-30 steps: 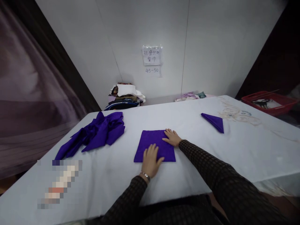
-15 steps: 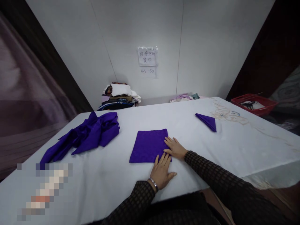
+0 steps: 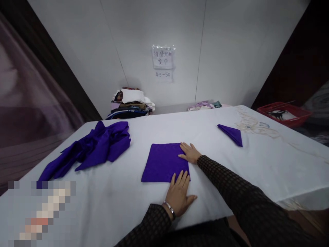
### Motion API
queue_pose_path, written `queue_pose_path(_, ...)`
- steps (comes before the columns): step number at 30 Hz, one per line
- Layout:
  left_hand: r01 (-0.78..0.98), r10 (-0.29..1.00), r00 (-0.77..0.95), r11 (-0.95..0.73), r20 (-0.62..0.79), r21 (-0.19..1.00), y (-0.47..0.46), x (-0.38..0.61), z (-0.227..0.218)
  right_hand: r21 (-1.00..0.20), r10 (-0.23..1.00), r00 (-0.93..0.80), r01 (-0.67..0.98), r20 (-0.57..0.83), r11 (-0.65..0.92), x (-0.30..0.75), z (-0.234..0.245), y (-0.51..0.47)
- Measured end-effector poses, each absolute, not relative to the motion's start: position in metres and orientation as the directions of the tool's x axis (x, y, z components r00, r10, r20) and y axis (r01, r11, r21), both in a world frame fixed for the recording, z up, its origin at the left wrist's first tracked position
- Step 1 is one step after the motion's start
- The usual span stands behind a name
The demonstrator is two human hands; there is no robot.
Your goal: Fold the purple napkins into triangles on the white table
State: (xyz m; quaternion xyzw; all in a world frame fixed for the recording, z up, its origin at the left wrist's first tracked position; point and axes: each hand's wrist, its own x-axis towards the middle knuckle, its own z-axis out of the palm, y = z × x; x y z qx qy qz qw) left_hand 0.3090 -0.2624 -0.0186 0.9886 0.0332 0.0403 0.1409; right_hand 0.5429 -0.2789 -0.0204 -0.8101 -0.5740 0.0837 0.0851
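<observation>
A purple cloth napkin [image 3: 161, 163], folded into a flat square, lies on the white tablecloth [image 3: 108, 202] in front of me. Near its lower right corner my left hand [image 3: 178, 195] rests with fingers stretched onto the fabric and thumb out on the tablecloth. My right hand [image 3: 189, 153] lies flat with spread fingers at the upper right edge of the square. Neither hand grips anything. To the right sits another purple napkin folded into a narrow triangle [image 3: 231, 134]. A loose crumpled heap of purple cloth [image 3: 100, 144] is on the left.
Behind the table, a stack of folded clothes [image 3: 132, 103] stands against the wall, with more cloth [image 3: 203, 105] farther right. A red basket [image 3: 285, 115] is beyond the right edge. Paper signs [image 3: 163, 63] hang on the wall. The lower left is pixelated.
My right hand has slid up along the napkin's right edge, toward the upper corner. My left hand has shifted slightly down, so the hands are farther apart. The view has moved a little.
</observation>
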Motion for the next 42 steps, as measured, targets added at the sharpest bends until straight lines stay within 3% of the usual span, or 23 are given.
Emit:
queue_pose_path(7, 0.063, 0.085, 0.994, -0.959, 0.068, 0.276, -0.264, 0.31, -0.021, -0.229, 0.925, 0.378, 0.897, -0.041, -0.377, 0.561, -0.022, -0.259)
queue_pose_path(13, 0.063, 0.083, 0.995, -0.956, 0.058, 0.287, -0.263, 0.311, -0.02, -0.387, 0.897, 0.418, 0.811, -0.14, -0.438, 0.572, -0.002, -0.253)
queue_pose_path(17, 0.06, 0.083, 0.994, -0.954, 0.068, 0.293, -0.263, 0.311, -0.022, -0.417, 0.901, 0.415, 0.802, -0.125, -0.427, 0.558, 0.008, -0.281)
queue_pose_path(22, 0.065, 0.087, 0.994, -0.955, 0.063, 0.289, -0.263, 0.312, -0.023, -0.371, 0.976, 0.217, 0.906, -0.005, -0.203, 0.504, 0.0, -0.333)
queue_pose_path(25, 0.068, 0.086, 0.995, -0.953, 0.049, 0.295, -0.263, 0.312, -0.023, -0.353, 0.99, 0.142, 0.926, -0.01, -0.137, 0.486, -0.006, -0.345)
queue_pose_path(37, 0.068, 0.091, 0.994, -0.95, 0.064, 0.304, -0.267, 0.31, -0.02, -0.217, 0.922, 0.387, 0.9, 0.001, -0.377, 0.536, -0.012, -0.294)
queue_pose_path(40, 0.074, 0.099, 0.993, -0.945, 0.064, 0.317, -0.269, 0.308, -0.016, -0.315, 0.9, 0.425, 0.871, 0.1, -0.376, 0.514, -0.009, -0.294)
queue_pose_path(42, 0.077, 0.105, 0.992, -0.94, 0.066, 0.332, -0.27, 0.308, -0.014, -0.444, 0.918, 0.37, 0.853, 0.144, -0.274, 0.488, -0.008, -0.303)
